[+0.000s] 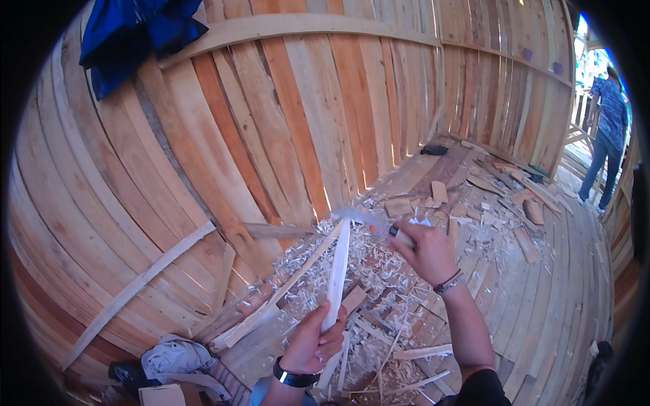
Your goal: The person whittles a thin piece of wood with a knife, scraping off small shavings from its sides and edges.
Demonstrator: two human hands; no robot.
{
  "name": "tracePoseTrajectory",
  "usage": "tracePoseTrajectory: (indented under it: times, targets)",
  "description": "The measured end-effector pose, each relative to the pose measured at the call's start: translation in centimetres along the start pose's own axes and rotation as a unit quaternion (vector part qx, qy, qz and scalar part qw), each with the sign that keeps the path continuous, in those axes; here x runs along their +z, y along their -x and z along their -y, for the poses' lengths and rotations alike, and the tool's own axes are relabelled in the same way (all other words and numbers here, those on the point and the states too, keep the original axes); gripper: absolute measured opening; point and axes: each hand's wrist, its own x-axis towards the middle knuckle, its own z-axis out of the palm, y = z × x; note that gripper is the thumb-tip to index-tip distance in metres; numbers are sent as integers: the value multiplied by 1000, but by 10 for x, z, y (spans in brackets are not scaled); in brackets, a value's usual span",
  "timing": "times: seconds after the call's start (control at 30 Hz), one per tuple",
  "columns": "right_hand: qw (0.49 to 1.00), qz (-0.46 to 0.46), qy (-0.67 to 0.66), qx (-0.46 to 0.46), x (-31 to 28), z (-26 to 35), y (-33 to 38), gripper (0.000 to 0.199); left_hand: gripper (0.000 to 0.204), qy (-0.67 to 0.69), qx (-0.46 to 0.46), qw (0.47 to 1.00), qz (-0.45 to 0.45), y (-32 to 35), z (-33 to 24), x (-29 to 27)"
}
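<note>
My left hand [313, 344], with a black watch on the wrist, grips the lower end of a long pale wooden strip [337, 267] that stands nearly upright. My right hand [425, 254], a bracelet on its wrist, is closed around the handle of a bladed tool [398, 234]. The tool's blade is motion-blurred and reaches left to the strip's top end. A heap of pale wood shavings [318, 264] lies on the plank floor under both hands.
A curved wall of wooden planks [271, 122] rises ahead, with a blue cloth [132, 34] hanging at its top left. Offcuts and slats [521, 203] litter the floor. A grey cloth [172, 357] and a box lie at lower left. Another person [609, 135] stands far right.
</note>
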Motion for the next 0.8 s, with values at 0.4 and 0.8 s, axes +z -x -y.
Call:
tracePoseTrajectory:
  times: [0.4,0.8]
  targets:
    - [977,-34,-199,64,5,-29,2,31,43,-28,34,999,20,4,2,6]
    - [991,60,-79,-91,-16,18,15,33,41,-15,28,999,-2,5,0,6]
